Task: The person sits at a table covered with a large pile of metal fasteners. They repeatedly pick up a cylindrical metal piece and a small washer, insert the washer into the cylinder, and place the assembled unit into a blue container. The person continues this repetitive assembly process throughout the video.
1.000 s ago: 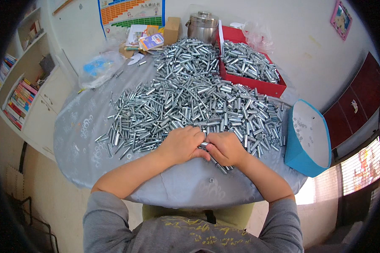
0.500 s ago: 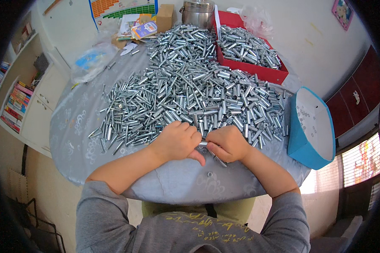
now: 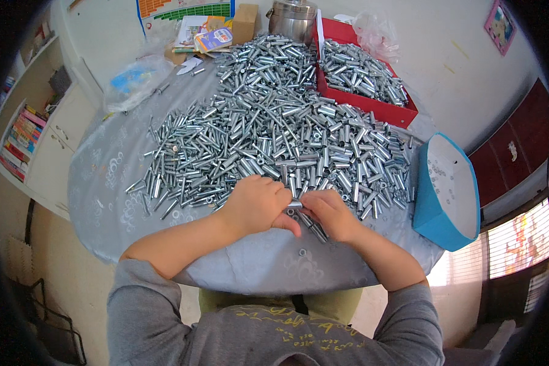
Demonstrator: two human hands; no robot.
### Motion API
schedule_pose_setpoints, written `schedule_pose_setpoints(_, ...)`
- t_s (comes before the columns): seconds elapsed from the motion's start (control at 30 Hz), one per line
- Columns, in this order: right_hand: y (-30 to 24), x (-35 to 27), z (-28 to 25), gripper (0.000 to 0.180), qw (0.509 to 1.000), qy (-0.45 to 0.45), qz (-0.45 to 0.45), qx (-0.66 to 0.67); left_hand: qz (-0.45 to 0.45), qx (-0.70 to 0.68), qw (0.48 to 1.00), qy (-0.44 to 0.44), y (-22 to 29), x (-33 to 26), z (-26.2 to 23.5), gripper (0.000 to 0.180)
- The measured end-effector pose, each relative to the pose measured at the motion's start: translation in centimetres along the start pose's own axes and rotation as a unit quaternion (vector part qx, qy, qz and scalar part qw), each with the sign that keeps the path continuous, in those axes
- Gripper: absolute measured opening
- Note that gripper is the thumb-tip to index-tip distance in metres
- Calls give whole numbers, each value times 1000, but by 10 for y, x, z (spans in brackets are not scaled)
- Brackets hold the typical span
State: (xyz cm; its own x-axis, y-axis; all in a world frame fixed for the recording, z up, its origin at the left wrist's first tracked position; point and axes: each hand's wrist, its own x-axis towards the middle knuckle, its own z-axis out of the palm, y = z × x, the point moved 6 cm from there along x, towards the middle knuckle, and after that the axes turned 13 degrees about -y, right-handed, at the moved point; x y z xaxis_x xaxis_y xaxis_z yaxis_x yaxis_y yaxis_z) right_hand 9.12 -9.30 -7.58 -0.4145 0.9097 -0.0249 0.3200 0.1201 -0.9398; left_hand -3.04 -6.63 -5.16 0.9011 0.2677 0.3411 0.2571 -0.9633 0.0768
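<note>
A short shiny metal sleeve point(image 3: 294, 205) lies crosswise between my two hands at the near edge of the pile. My left hand point(image 3: 259, 206) is curled round its left end, with the thumb pointing down and to the right. On its right end my right hand point(image 3: 330, 213) has its fingertips pinched. Just below the sleeve, slim metal bolts point(image 3: 314, 228) lie slanting on the cloth beside my right fingers. A small nut point(image 3: 303, 252) sits alone nearer to me. Beyond my hands spreads a large heap of metal sleeves and bolts point(image 3: 256, 134).
A grey patterned cloth covers the round table point(image 3: 113, 201). At the far right stands a red box point(image 3: 387, 112) full of metal parts. A blue bin point(image 3: 432, 216) with small rings inside stands at the right edge. Behind are a steel pot point(image 3: 291, 21), booklets point(image 3: 213, 40) and a plastic bag point(image 3: 137, 82).
My right hand has loosened from a fist into a fingertip pinch, so more of the sleeve and the bolts below it shows. My left hand keeps nearly the same pose.
</note>
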Motion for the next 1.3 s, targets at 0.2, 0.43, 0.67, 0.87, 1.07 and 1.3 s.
schedule_pose_setpoints(0.2,-26,-12,3,18,859,54,-239,-449,-75,-257,958,-105,-12,-3,27,59)
schedule_pose_setpoints(0.43,7,2,3,26,987,-88,18,133,-5,-35,999,18,-7,-3,3,58)
schedule_pose_setpoints(0.67,10,2,11,39,956,-129,67,255,-34,58,997,28,-2,-4,-7,56)
schedule_pose_setpoints(0.87,12,-2,20,42,912,-188,134,340,-3,136,989,65,11,-3,-11,57)
schedule_pose_setpoints(1.07,9,4,7,37,988,-100,38,111,-75,-60,994,-43,-9,-1,3,55)
schedule_pose_setpoints(1.3,-14,-15,-26,21,943,105,-120,-292,-176,-208,959,-80,-33,-11,12,48)
